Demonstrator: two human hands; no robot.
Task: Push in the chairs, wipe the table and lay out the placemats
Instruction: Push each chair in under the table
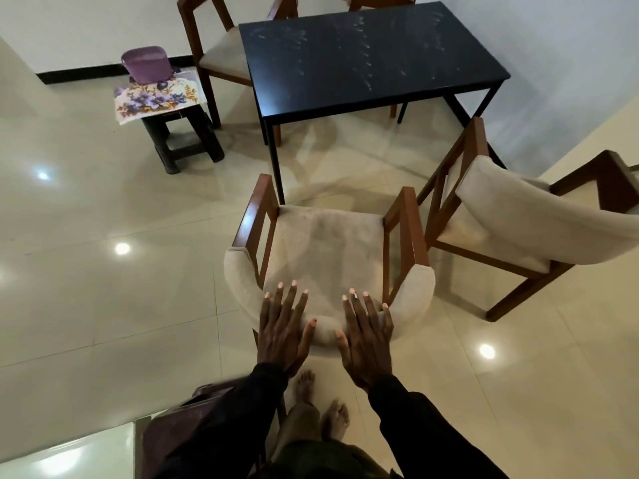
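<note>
Chairs aren't in yet: your left grip & right grip, w/ fingers straight & spread, rest flat on the backrest of the near chair at lower centre, apart from the desk upper centre, its top smeared, placemats unlaid on the stool upper left.

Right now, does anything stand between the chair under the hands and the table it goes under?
Nothing lies on the floor between the near chair and the table. The table's near left leg stands just ahead of the chair's left arm and might catch it; the second chair crowds its right side.
</note>
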